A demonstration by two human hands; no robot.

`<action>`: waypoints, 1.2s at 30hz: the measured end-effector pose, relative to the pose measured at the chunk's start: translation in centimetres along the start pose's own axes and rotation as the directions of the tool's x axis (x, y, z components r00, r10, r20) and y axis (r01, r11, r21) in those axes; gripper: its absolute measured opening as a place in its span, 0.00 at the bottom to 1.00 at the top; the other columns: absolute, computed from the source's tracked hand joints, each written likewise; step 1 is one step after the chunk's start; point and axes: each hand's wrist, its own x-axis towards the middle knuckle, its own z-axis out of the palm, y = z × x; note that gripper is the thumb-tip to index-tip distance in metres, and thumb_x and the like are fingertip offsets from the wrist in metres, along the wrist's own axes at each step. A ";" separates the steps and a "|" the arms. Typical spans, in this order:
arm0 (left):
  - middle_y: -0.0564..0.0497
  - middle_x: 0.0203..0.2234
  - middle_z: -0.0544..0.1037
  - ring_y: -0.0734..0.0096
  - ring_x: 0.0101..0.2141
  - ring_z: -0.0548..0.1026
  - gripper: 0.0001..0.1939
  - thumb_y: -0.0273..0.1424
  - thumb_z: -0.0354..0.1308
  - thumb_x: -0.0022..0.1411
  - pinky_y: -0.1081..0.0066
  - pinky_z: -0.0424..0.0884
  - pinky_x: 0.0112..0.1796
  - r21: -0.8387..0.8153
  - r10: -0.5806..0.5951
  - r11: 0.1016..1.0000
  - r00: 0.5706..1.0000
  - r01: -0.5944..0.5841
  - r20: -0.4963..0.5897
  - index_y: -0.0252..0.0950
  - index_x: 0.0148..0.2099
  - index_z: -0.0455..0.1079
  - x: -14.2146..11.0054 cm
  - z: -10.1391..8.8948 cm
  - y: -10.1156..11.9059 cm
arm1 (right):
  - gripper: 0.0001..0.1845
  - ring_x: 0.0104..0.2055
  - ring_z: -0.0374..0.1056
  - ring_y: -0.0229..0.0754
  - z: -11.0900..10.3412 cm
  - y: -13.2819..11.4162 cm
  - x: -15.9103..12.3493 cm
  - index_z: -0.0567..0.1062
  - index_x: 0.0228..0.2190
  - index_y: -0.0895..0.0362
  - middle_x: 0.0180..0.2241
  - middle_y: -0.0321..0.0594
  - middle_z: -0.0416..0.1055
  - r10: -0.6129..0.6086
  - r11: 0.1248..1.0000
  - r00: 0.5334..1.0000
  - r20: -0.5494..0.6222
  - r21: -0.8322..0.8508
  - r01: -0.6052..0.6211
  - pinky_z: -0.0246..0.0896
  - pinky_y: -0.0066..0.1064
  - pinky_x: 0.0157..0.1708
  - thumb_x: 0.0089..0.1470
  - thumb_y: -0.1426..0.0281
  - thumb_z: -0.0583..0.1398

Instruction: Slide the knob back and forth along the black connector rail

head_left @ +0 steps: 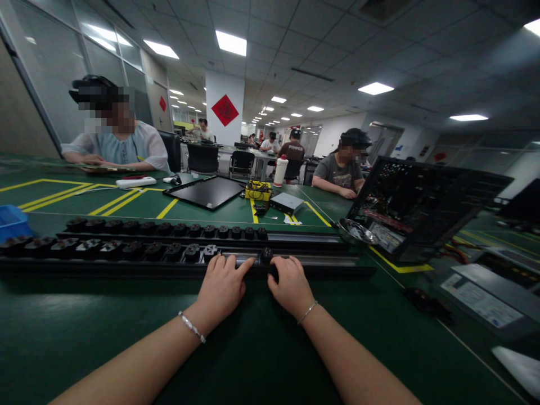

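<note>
Two long black rails lie across the green table, the nearer rail [320, 272] in front of my hands and the farther rail [304, 238] behind it. Rows of black blocks, which look like socket modules, sit along their left parts. A single black module [266, 255] stands on the near rail, apart from that row. My right hand [292, 284] has curled fingers at its right side, seemingly gripping it. My left hand [223, 286] rests open on the rail, fingers stretched out, beside the last module [210, 252] of the near row; its index finger points toward the single module.
An open computer case [422, 208] stands at the right, near a metal bowl [358, 232] and a power supply unit [485, 298]. Behind the rails are a black panel [206, 192], a yellow box of cables [258, 190] and a grey drive [287, 201]. Co-workers sit across the table.
</note>
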 end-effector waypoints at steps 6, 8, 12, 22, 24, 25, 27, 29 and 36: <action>0.48 0.35 0.69 0.59 0.40 0.65 0.27 0.29 0.53 0.55 0.59 0.55 0.48 0.020 0.008 1.000 1.000 -0.007 -0.009 0.49 0.58 0.60 0.0 0.0 0.0 | 0.08 0.40 0.66 0.43 0.1 0.1 0.0 0.68 0.34 0.55 0.33 0.39 0.72 -0.003 1.000 1.000 -0.001 0.003 0.003 0.47 0.40 0.54 0.49 0.73 0.55; 0.48 0.35 0.69 0.59 0.40 0.65 0.27 0.29 0.53 0.55 0.60 0.56 0.48 0.025 0.009 1.000 1.000 -0.009 -0.017 0.49 0.58 0.60 0.0 0.1 0.0 | 0.07 0.39 0.66 0.42 0.1 0.1 0.0 0.68 0.34 0.55 0.33 0.39 0.72 -0.004 1.000 1.000 -0.005 0.003 0.004 0.47 0.40 0.54 0.49 0.74 0.55; 0.48 0.35 0.69 0.59 0.39 0.65 0.27 0.29 0.53 0.55 0.60 0.56 0.47 0.028 0.011 1.000 1.000 -0.011 -0.024 0.49 0.58 0.60 0.0 0.1 0.0 | 0.08 0.39 0.66 0.43 0.1 0.1 0.0 0.68 0.34 0.55 0.33 0.39 0.72 -0.011 1.000 1.000 -0.009 0.002 0.011 0.48 0.41 0.53 0.49 0.74 0.55; 0.48 0.35 0.69 0.59 0.39 0.65 0.27 0.29 0.52 0.55 0.60 0.56 0.46 0.014 0.011 1.000 1.000 -0.011 -0.002 0.49 0.58 0.60 0.0 -0.2 -0.1 | 0.07 0.39 0.66 0.43 0.2 0.3 0.0 0.68 0.34 0.55 0.33 0.39 0.72 -0.003 1.000 1.000 -0.023 0.007 0.003 0.49 0.41 0.54 0.49 0.73 0.55; 0.48 0.35 0.69 0.59 0.39 0.65 0.28 0.28 0.53 0.55 0.60 0.56 0.47 0.012 0.012 1.000 1.000 -0.012 -0.005 0.49 0.58 0.60 0.0 -0.1 -0.1 | 0.08 0.39 0.66 0.43 0.4 0.4 0.0 0.68 0.34 0.55 0.33 0.39 0.72 -0.005 1.000 1.000 -0.027 0.010 0.006 0.49 0.41 0.54 0.49 0.73 0.55; 0.48 0.35 0.69 0.59 0.39 0.65 0.28 0.28 0.53 0.55 0.60 0.56 0.47 0.011 0.011 1.000 1.000 -0.010 -0.006 0.49 0.58 0.60 0.0 0.0 -0.1 | 0.08 0.39 0.66 0.43 0.4 0.4 0.0 0.68 0.34 0.55 0.33 0.39 0.72 -0.006 1.000 1.000 -0.026 0.012 0.006 0.49 0.41 0.54 0.48 0.73 0.56; 0.48 0.35 0.69 0.59 0.40 0.64 0.28 0.28 0.53 0.55 0.59 0.55 0.47 0.009 0.009 1.000 1.000 -0.009 -0.009 0.49 0.58 0.60 0.0 0.0 -0.1 | 0.08 0.39 0.67 0.43 0.4 0.4 0.0 0.68 0.34 0.55 0.33 0.39 0.72 -0.007 1.000 1.000 -0.025 0.012 0.007 0.49 0.41 0.54 0.48 0.73 0.56; 0.47 0.35 0.69 0.59 0.39 0.64 0.28 0.28 0.52 0.55 0.60 0.55 0.47 0.008 0.009 1.000 1.000 -0.009 -0.011 0.49 0.58 0.60 0.0 0.0 -0.1 | 0.07 0.39 0.67 0.43 0.4 0.3 0.0 0.67 0.34 0.55 0.33 0.39 0.72 -0.010 1.000 1.000 -0.028 0.007 0.010 0.49 0.41 0.54 0.48 0.73 0.56; 0.47 0.35 0.69 0.59 0.39 0.65 0.28 0.28 0.52 0.54 0.60 0.56 0.46 0.007 0.008 1.000 1.000 -0.008 -0.013 0.49 0.58 0.61 0.0 0.0 0.0 | 0.07 0.39 0.67 0.43 0.4 0.4 0.0 0.68 0.34 0.55 0.33 0.39 0.73 -0.013 1.000 0.999 -0.029 0.005 0.013 0.49 0.42 0.54 0.49 0.73 0.55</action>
